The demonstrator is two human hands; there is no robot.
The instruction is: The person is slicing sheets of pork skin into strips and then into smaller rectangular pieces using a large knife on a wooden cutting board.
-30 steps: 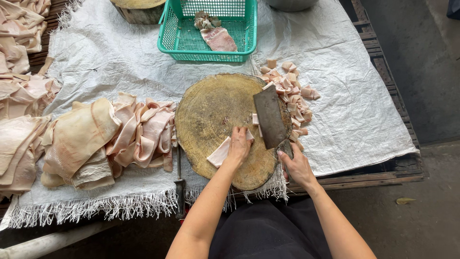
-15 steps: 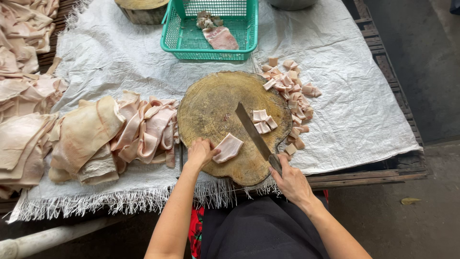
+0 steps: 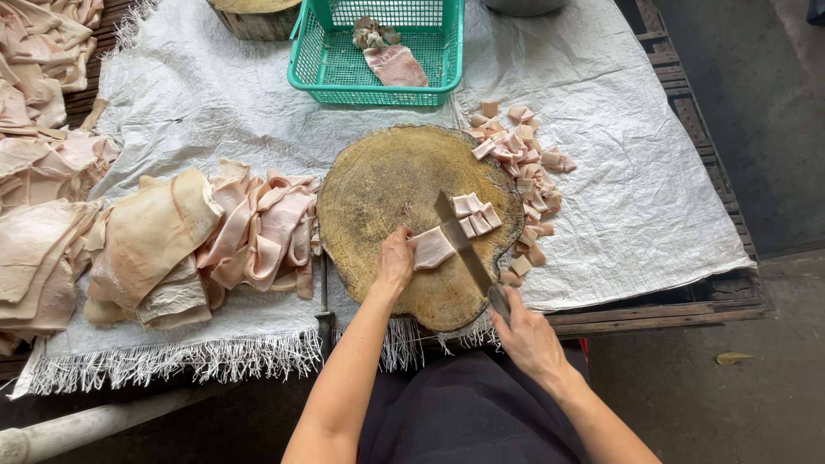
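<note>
Pork slab [image 3: 430, 247] on round wooden block [image 3: 378, 185]

Head camera looks steeply down, close above the chopping block [image 3: 412, 206].

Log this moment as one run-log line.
left hand: holds pork skin piece | right hand: grips cleaver | surface: round wooden chopping block
</note>
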